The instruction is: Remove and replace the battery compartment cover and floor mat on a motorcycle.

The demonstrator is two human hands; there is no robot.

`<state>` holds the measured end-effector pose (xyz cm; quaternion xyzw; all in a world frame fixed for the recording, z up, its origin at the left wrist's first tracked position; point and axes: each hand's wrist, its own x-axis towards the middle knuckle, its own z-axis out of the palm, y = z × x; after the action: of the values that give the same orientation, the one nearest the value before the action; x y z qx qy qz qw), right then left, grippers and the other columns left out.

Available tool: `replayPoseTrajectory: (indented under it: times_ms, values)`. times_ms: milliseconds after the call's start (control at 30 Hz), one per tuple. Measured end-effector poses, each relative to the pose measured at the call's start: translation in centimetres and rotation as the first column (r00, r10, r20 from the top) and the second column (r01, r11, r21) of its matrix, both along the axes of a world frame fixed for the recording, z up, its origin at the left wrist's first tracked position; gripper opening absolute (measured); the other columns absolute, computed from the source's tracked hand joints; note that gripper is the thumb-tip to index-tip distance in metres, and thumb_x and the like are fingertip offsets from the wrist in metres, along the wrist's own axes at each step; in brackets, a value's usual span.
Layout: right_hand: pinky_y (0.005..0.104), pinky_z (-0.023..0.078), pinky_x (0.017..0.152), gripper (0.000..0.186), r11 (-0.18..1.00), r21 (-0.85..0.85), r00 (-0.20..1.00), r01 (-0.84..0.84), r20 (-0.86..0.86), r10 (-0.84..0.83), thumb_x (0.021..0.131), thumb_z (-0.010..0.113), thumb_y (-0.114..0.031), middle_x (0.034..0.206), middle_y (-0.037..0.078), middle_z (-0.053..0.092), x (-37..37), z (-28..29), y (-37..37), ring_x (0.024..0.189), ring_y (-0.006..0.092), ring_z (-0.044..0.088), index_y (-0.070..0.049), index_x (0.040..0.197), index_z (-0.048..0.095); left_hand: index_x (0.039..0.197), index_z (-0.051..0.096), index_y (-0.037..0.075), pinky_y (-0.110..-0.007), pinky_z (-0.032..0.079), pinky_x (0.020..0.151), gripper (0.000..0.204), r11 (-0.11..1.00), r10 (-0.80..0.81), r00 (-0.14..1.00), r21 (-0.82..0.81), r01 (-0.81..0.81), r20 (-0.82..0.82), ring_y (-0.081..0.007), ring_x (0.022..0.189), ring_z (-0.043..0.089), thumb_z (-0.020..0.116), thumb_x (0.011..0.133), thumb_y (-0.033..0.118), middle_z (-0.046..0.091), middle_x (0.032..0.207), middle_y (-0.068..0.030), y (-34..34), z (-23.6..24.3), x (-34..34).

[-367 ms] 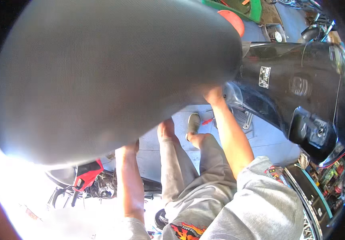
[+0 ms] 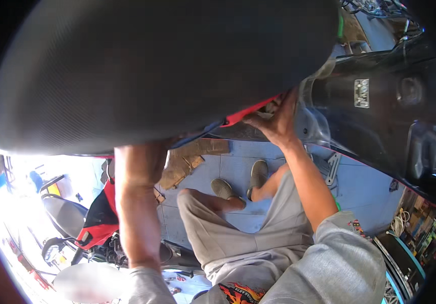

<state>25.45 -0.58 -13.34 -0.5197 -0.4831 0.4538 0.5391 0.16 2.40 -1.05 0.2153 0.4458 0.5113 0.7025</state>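
A large black textured motorcycle seat (image 2: 167,66) fills the upper left, very close. Beneath its near edge shows a red body panel (image 2: 251,110). My right hand (image 2: 278,124) is at the seat's front end beside that panel. Its thumb points left, apart from the other fingers, which reach up and are partly hidden by the seat. My left hand (image 2: 149,157) is raised to the seat's lower edge farther left; its fingers are out of sight behind it. Right of my right hand lies the motorcycle's glossy black front body (image 2: 329,101), with a small label on it.
My feet stand on blue floor tiles (image 2: 197,213) below. Brown cardboard (image 2: 197,154) lies on the floor near my left forearm. Another motorcycle with red panels (image 2: 101,218) stands at lower left. At lower right is a box of tools and small parts (image 2: 420,223).
The seat's lower edge sits higher in view, uncovering the red panel. My right hand shows more, thumb spread. My left hand has moved up and left, and my knees are wider apart.
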Motion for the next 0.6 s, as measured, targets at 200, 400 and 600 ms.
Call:
replayPoseTrajectory:
  times_ms: [200, 400, 600]
  values:
    - [0.0467, 0.035, 0.109, 0.136, 0.918, 0.39, 0.905, 0.075, 0.361, -0.227, 0.059, 0.09, -0.043, 0.146, 0.022, 0.031, -1.5, -1.7, -0.7, 0.132, 0.0368, 0.038, -0.003, 0.151, -0.002, 0.132, 0.042, -0.009, -0.055, 0.049, 0.096, 0.054, 0.626, -0.649, 0.761, 0.585, 0.515, 0.025, -0.045, 0.11, 0.058, 0.036, 0.1, 0.035, 0.052, 0.125, -0.0337, 2.4, -0.2, -0.2]
    - [0.0567, 0.026, 0.11, 0.119, 0.697, 0.717, 0.591, -0.02, 0.571, -0.57, 0.06, 0.082, -0.058, 0.148, 0.032, 0.025, -1.5, -3.2, -0.9, 0.135, 0.0525, 0.027, 0.002, 0.147, 0.026, 0.127, 0.045, -0.014, -0.052, 0.05, 0.098, 0.047, 0.678, -0.564, 0.768, 0.361, 0.64, -0.302, -0.0443, 0.109, 0.06, 0.03, 0.102, 0.023, 0.059, 0.112, -0.0343, 1.8, 1.5, -0.7]
    - [0.0588, 0.031, 0.108, 0.111, 0.685, 0.728, 0.637, 0.012, 0.523, -0.567, 0.062, 0.082, -0.056, 0.147, 0.042, 0.015, -1.4, -3.9, -1.2, 0.134, 0.0601, 0.021, -0.005, 0.147, 0.033, 0.118, 0.052, -0.013, -0.04, 0.058, 0.086, 0.044, 0.792, -0.341, 0.681, 0.191, 0.579, -0.648, -0.0349, 0.099, 0.066, 0.035, 0.103, 0.025, 0.062, 0.108, -0.0268, 0.2, 2.9, 2.2]
